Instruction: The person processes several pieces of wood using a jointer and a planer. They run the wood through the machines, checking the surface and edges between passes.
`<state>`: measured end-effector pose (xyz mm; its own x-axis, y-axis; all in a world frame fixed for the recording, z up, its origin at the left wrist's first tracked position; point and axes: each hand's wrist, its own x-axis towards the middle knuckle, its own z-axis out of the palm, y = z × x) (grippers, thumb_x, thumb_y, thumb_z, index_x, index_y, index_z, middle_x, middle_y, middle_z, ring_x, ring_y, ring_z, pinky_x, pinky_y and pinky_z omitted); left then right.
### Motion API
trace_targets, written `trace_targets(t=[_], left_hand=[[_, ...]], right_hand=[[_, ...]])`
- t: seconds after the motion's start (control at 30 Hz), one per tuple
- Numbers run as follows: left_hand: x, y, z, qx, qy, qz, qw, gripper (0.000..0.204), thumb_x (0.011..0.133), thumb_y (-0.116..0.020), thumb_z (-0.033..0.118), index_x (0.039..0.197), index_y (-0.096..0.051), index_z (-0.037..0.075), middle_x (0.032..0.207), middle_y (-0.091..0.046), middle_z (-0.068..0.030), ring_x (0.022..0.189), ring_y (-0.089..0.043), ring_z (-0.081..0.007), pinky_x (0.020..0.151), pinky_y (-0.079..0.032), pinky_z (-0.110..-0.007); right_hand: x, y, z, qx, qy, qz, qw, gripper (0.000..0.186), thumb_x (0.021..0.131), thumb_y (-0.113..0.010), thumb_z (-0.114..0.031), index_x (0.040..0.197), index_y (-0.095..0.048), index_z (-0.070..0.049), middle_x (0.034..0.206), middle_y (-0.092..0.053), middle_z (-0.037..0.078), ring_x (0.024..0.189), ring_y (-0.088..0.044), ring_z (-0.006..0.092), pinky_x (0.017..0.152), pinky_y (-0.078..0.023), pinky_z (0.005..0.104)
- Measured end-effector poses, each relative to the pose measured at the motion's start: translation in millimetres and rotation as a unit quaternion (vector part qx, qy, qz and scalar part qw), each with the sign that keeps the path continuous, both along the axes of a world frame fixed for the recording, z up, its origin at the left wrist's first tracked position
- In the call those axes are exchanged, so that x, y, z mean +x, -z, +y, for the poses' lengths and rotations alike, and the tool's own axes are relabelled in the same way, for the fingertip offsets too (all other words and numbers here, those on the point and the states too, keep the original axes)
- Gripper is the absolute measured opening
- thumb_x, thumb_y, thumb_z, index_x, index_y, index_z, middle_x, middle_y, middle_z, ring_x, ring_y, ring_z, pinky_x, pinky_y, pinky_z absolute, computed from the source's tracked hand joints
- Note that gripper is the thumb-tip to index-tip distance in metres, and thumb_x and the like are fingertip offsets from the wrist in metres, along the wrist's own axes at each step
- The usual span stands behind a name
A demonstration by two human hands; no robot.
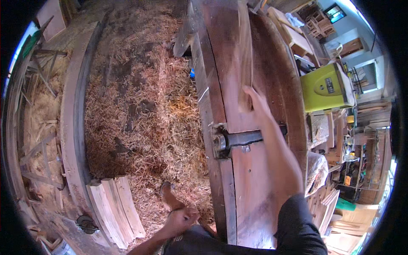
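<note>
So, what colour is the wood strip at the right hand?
The wood strip is brown, blurred; best in the head view.

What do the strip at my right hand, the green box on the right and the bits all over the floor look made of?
The strip: apparently bare, matte wood, judging by its brown, streaky face, though it is blurred.
The green box: painted metal or plastic; its smooth, even colour leaves that open.
The floor bits: probably raw wood shavings, being thin, pale and curled.

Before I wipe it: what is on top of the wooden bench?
A long wooden strip, near end at the right hand, is over the wooden bench, which a dark bar crosses. Whatever the strip and right forearm cover is hidden.
</note>
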<state>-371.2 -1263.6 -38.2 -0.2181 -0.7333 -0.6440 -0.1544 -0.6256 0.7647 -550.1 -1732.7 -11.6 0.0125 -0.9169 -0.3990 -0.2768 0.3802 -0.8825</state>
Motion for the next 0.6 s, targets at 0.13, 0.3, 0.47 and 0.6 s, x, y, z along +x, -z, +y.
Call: trace_targets(t=[0.13, 0.3, 0.47, 0.6], left_hand=[[20, -12, -63, -0.026, -0.213, 0.093, 0.972, 0.049, 0.103, -0.057, 0.051, 0.114, -0.07, 0.004, 0.108, -0.072, -0.0132, 0.097, -0.069, -0.0214, 0.092, -0.056, -0.037], [-13, -22, -168, 0.033, -0.295, 0.435, 0.85, 0.091, 0.099, -0.053, 0.065, 0.16, -0.027, 0.004, 0.152, -0.05, -0.02, 0.146, -0.042, -0.0351, 0.124, -0.031, -0.047], [-62, -33, -151, 0.034, -0.17, 0.507, 0.845, 0.081, 0.099, -0.066, 0.042, 0.158, -0.027, 0.002, 0.146, -0.054, -0.0183, 0.128, -0.058, -0.0347, 0.107, -0.052, -0.049], [-120, -86, -54, -0.071, -0.235, 0.428, 0.869, 0.072, 0.096, -0.071, 0.027, 0.153, -0.035, 0.002, 0.139, -0.057, -0.0172, 0.118, -0.063, -0.0309, 0.096, -0.058, -0.046]], right_hand=[[-11, -33, 178, 0.121, 0.14, -0.468, 0.864, 0.076, 0.085, -0.065, -0.063, 0.139, -0.059, -0.011, 0.125, -0.067, 0.014, 0.105, -0.068, 0.0348, 0.086, -0.059, 0.0505], [-72, -58, 392, 0.187, 0.126, -0.597, 0.77, 0.084, 0.084, -0.059, -0.069, 0.143, -0.053, -0.01, 0.132, -0.063, 0.013, 0.116, -0.064, 0.0348, 0.094, -0.056, 0.0529], [-123, -39, 534, 0.168, 0.145, -0.555, 0.802, 0.087, 0.078, -0.066, -0.064, 0.144, -0.053, -0.008, 0.135, -0.062, 0.017, 0.116, -0.064, 0.0375, 0.092, -0.056, 0.0549], [-163, -57, 638, 0.147, 0.162, -0.574, 0.789, 0.063, 0.085, -0.064, -0.049, 0.129, -0.065, -0.003, 0.123, -0.07, 0.013, 0.109, -0.069, 0.0339, 0.093, -0.056, 0.0522]])
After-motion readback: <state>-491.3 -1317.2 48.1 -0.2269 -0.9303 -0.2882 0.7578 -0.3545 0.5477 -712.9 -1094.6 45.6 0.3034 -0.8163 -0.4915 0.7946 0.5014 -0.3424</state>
